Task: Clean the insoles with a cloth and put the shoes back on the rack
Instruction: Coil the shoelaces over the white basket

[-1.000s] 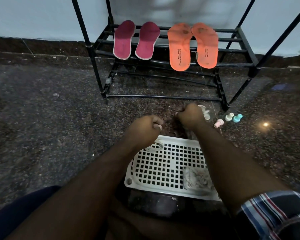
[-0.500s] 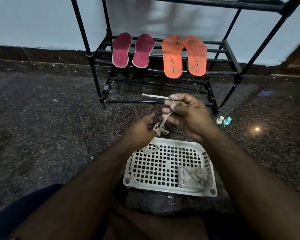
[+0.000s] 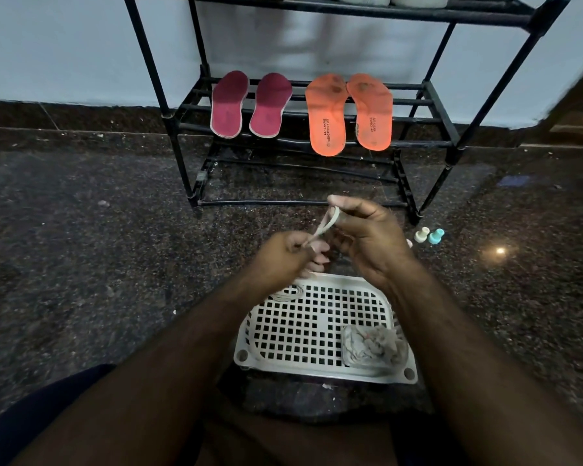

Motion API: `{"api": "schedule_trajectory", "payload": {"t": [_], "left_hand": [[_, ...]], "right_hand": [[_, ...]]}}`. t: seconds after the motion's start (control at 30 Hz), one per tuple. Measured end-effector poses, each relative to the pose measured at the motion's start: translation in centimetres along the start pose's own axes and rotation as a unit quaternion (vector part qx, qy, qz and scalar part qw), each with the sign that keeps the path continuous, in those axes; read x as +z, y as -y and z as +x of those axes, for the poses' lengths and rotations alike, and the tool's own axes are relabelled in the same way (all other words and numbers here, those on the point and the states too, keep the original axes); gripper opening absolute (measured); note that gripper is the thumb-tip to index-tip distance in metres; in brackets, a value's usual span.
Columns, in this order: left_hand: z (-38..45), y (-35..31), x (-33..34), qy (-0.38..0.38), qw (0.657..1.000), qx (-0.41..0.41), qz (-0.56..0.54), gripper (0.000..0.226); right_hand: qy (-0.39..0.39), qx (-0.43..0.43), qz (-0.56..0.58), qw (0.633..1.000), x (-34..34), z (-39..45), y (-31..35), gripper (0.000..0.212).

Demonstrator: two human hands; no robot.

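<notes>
Pinching a white shoelace (image 3: 323,225) between left hand (image 3: 285,255) and right hand (image 3: 367,237), lace slanting up toward the right; crumpled cloth (image 3: 372,344) below the right wrist, orange insoles (image 3: 349,112) racked beyond.

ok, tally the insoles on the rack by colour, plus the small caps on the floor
Maroon foam insoles: 2
Orange foam insoles: 2
Cream plastic cap: 1
Teal plastic cap: 1
Total: 6
</notes>
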State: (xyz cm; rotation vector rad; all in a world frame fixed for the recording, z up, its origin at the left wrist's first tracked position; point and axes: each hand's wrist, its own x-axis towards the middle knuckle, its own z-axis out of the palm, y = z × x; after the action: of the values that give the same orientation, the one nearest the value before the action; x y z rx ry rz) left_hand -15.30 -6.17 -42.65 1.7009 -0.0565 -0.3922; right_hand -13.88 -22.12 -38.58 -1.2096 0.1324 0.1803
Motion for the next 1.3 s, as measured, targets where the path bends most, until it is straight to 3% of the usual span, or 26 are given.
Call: {"api": "schedule_trajectory", "payload": {"t": [0.13,0.2,0.3,0.4,0.57,0.67,0.77,0.83,0.9,0.97,1.03,1.1,1.2,1.3], "left_hand": [[0.3,-0.1,-1.9,-0.131,0.984,0.041,0.115,0.017],[-0.1,-0.6,-1.6,-0.137,0.973,0.070,0.174,0.021],[-0.2,-0.9,-1.4,-0.142,0.960,0.092,0.223,0.026],[0.0,-0.9,-1.9,-0.168,0.959,0.088,0.210,0.025],[0.1,-1.1,-2.2,-0.175,0.960,0.098,0.193,0.022],[-0.1,-0.8,-2.6,-0.158,0.961,0.076,0.214,0.017],[-0.1,0.1,-4.6,-0.205,0.943,-0.019,0.262,0.016],[0.0,0.2,-5.5,-0.245,0.938,-0.031,0.242,0.017],[0.0,-0.3,-5.1,-0.241,0.944,0.006,0.224,0.017],[-0.2,-1.1,-3.9,-0.181,0.955,0.051,0.228,0.021],[-0.4,-1.6,-2.8,-0.130,0.962,0.090,0.224,0.027],[-0.5,-2.1,-2.7,-0.143,0.965,0.103,0.196,0.026],[-0.4,-2.3,-3.8,-0.192,0.961,0.089,0.175,0.016],[-0.3,-2.4,-4.0,-0.187,0.965,0.080,0.166,0.007]], "right_hand": [[-0.003,0.076,0.015,0.997,-1.4,0.2,0.6,0.026],[0.026,0.119,0.032,0.992,-1.5,0.2,0.5,0.025],[0.065,0.141,-0.061,0.986,-1.2,-0.1,0.0,0.030],[0.095,0.164,-0.152,0.970,-1.4,-0.1,-0.4,0.020],[0.144,0.145,-0.196,0.959,-1.0,-0.4,-0.7,0.010],[0.151,0.096,-0.067,0.982,-0.7,-0.6,0.3,0.013],[0.058,0.012,0.157,0.986,-2.5,0.2,2.5,0.017],[-0.007,-0.028,0.188,0.982,-4.0,0.5,3.3,0.012],[-0.038,-0.030,0.096,0.994,-4.1,0.6,2.4,0.010],[-0.044,-0.028,-0.068,0.996,-2.5,0.4,0.7,0.010],[0.001,-0.027,-0.177,0.984,-0.4,0.0,-0.9,0.012],[0.050,-0.002,-0.237,0.970,0.8,0.0,-2.1,0.014],[0.092,0.041,-0.179,0.979,0.4,0.2,-1.7,0.016],[0.117,0.046,-0.104,0.987,-0.3,0.5,-0.2,0.009]]}}
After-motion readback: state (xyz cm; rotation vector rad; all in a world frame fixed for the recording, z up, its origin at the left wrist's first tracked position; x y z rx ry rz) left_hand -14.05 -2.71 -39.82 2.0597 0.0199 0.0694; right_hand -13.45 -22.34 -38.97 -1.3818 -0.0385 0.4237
